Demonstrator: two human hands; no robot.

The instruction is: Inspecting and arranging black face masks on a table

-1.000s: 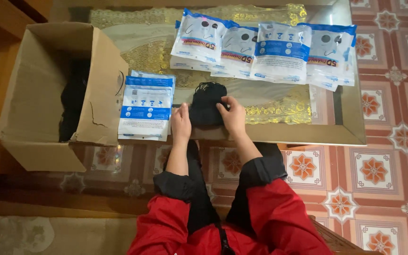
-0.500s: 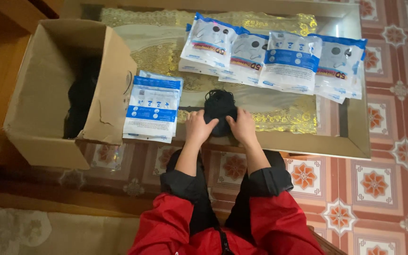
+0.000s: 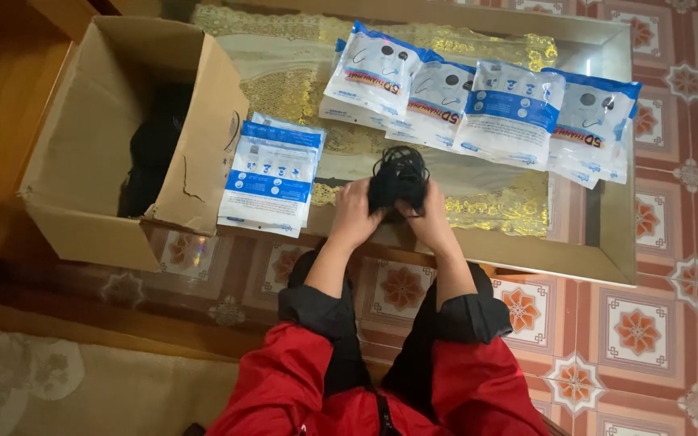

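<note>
Left hand (image 3: 355, 214) and right hand (image 3: 428, 218) pinching one black bundle (image 3: 398, 179) from both sides, above the table's (image 3: 607, 242) near edge. Beside the left hand, one stack of packets (image 3: 272, 172). Beyond, four overlapping packets (image 3: 478, 105). Far left, one open cardboard box (image 3: 90, 153).

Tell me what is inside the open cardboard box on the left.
The cardboard box holds a dark heap of black items, piled against its right wall. Deep shadow hides what they are and whatever lies under them; the bare floor shows on the left.
</note>
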